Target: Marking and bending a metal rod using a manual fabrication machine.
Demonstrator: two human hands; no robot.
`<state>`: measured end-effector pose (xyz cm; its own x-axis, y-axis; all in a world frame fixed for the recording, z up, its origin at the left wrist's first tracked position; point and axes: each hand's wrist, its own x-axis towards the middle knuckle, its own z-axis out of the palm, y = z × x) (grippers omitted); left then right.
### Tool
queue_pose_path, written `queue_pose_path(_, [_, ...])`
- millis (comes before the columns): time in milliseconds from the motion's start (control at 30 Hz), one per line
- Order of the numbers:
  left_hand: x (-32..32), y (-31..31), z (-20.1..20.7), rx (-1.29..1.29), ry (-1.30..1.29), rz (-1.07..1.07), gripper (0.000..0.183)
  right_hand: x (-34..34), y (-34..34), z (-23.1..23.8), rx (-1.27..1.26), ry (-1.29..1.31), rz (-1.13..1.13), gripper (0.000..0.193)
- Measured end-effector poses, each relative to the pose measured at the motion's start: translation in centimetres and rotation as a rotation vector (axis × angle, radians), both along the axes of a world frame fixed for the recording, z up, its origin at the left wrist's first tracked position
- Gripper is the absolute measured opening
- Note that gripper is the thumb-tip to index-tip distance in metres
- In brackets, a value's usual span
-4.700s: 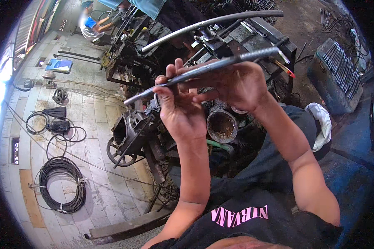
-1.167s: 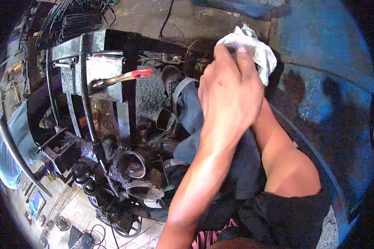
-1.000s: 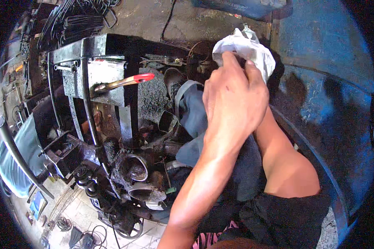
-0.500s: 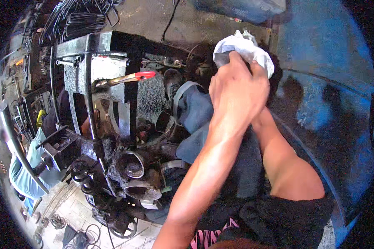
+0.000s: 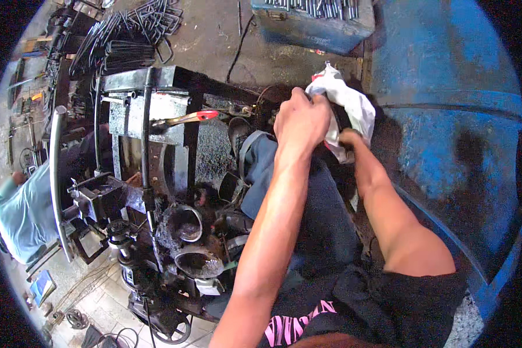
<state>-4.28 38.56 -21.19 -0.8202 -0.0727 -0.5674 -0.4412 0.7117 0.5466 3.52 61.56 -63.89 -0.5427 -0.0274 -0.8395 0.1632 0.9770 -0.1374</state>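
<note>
A crumpled white bag [image 5: 359, 110] with red patches hangs in front of me, its dark mouth facing me. My left hand [image 5: 301, 119] is closed in a fist round the bag's left edge. Lower on the near rim, my right hand [image 5: 352, 139] grips the bag with curled fingers, some of them hidden. Whatever lies inside the bag cannot be made out. To the left, a paintbrush [image 5: 185, 118] with a red-tipped handle rests on a metal stand [image 5: 130, 116], apart from both hands.
Blue metal panels [image 5: 441, 139] fill the right side. A blue box [image 5: 313, 32] of metal rods stands at the far side, bent rods [image 5: 133, 40] piled to its left. Greasy machinery [image 5: 182, 232] is close on my left. Beyond it, a person in a light-blue shirt [image 5: 29, 214] bends over.
My hands have separated: the right has moved down along the bag, the left slightly left. The bag now hangs more open and longer. The view has shifted, showing more of the rod box.
</note>
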Motion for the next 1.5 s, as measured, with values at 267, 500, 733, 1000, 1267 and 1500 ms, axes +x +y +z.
queue_pose_path(267, [-0.3, 0.7, -0.4, 0.038, 0.009, 0.007, 0.053, -2.3, 0.3, 3.2, -0.012, 0.367, -0.383, 0.034])
queue_pose_path(500, [-0.6, 2.6, -0.1, 0.09, -0.004, -0.012, 0.055, -1.2, 4.3, 0.0, -0.192, 0.237, -0.46, 0.038])
queue_pose_path(733, [-0.9, 1.8, -0.7, 0.075, 0.002, -0.013, 0.055, -2.4, 3.2, 0.7, -0.283, 0.201, -0.483, 0.024])
queue_pose_path(1000, [0.0, 1.5, -1.1, 0.072, -0.027, -0.024, 0.052, -3.2, 1.2, 6.2, -0.102, 0.273, -0.527, 0.041])
queue_pose_path(1267, [-0.8, 4.5, -0.7, 0.173, 0.059, 0.032, 0.054, -4.3, 4.5, 7.9, -0.863, 0.536, -1.045, 0.03])
queue_pose_path(1500, [-0.5, 3.5, -1.3, 0.151, 0.188, 0.16, 0.042, -4.5, -4.2, 27.6, -1.273, 0.034, -1.944, 0.012])
